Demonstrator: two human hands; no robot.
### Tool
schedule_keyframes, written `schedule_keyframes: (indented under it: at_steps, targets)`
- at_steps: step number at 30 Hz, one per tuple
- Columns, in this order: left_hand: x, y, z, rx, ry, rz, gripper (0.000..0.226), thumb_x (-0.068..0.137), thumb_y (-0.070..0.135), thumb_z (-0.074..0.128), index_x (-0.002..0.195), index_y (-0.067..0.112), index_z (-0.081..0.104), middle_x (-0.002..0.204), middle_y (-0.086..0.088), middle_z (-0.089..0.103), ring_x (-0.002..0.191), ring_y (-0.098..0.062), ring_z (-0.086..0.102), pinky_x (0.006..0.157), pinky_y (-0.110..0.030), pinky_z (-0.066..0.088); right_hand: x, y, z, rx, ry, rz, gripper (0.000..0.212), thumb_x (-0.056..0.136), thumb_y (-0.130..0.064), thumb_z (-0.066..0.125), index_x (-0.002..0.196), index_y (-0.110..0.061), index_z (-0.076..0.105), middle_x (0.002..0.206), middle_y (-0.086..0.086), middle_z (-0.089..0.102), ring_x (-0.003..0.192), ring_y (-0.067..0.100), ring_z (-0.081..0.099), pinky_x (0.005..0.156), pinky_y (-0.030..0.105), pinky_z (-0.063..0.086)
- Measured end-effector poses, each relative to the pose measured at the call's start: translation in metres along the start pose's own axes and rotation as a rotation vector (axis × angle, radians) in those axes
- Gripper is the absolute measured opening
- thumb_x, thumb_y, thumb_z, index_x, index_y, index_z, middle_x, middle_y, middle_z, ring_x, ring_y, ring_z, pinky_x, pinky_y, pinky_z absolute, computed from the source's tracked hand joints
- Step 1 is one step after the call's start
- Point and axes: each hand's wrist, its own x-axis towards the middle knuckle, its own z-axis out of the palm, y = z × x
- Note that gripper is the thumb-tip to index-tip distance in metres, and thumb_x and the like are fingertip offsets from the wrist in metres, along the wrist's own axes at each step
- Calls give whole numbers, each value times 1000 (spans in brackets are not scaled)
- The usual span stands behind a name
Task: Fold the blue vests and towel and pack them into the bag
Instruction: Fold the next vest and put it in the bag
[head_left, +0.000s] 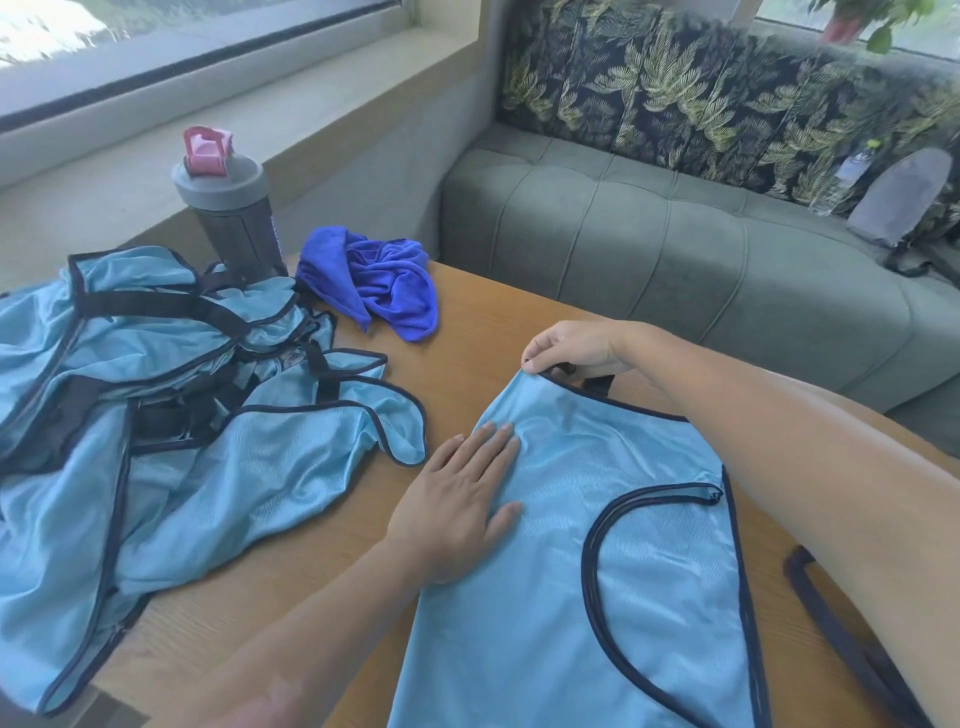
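Light-blue vest with dark trim spread flat on the counter, more vests heaped at left, crumpled blue towel beyond, grey bag upright on the sofa

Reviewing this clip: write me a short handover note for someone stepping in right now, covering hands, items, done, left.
Left hand: flat, pressing the vest on the table.
Right hand: pinching that vest's far edge.
Vest pile: heaped unfolded at the left of the table.
Towel: crumpled at the far edge beside the shaker bottle.
Bag: apparently the grey one on the sofa.
Done: one vest laid flat.
Left: fold it, the pile and the towel, then pack.
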Motion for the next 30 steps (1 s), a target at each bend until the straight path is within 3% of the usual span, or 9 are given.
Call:
schedule_keyframes:
  at_steps: [5, 8, 12, 15, 19, 25, 30]
  targets:
    - [0, 0, -1, 6, -4, -3, 72, 104, 60, 20, 164, 23, 9, 171, 8, 3, 157, -9, -8, 127, -38, 6, -5, -1, 2, -1, -8, -19, 22, 102, -12, 60, 122, -6, 67, 97, 6, 65, 81, 15, 58, 66, 21, 54]
    - [0, 1, -3, 0, -9, -4, 72, 104, 60, 21, 164, 23, 9, 171, 9, 2, 157, -8, -8, 126, -38, 5, -7, -2, 1, 20, -25, -52, 21, 98, -10, 65, 118, -4, 67, 101, 9, 70, 86, 16, 64, 68, 24, 57]
    - [0, 1, -4, -1, -7, -10, 72, 104, 60, 21, 164, 23, 10, 171, 9, 3, 157, -9, -7, 127, -38, 6, -3, 2, -2, 103, 67, -128, 16, 87, -5, 77, 103, -4, 74, 105, 14, 73, 98, 21, 68, 97, 37, 55]
    - [-1, 1, -4, -3, -7, -9, 72, 104, 60, 21, 164, 23, 10, 171, 9, 3, 157, -9, -7, 127, -38, 7, -1, 5, -1, 186, 48, -129, 15, 84, -2, 78, 98, -5, 74, 109, 19, 70, 100, 23, 64, 91, 31, 54]
    - [-1, 1, -4, 1, -12, -8, 72, 104, 60, 21, 164, 23, 10, 171, 8, 1, 157, -9, -8, 127, -38, 6, -2, 6, 2, 182, 12, -114, 22, 83, -11, 82, 102, -4, 72, 95, 9, 71, 90, 19, 64, 86, 29, 53]
    - [0, 1, -4, 11, -12, -8, 72, 104, 61, 20, 164, 23, 9, 171, 8, 2, 157, -9, -8, 127, -38, 6, -3, 0, 10, -23, 141, -136, 39, 77, -24, 89, 108, -11, 70, 105, 5, 74, 92, 15, 69, 77, 25, 54]
    - [-1, 2, -5, 2, -6, -9, 72, 103, 60, 21, 164, 23, 10, 171, 8, 3, 157, -9, -7, 127, -38, 7, -1, -7, 19, -306, 241, -184, 37, 75, -28, 88, 102, -23, 65, 106, -5, 72, 99, 13, 68, 88, 33, 54]
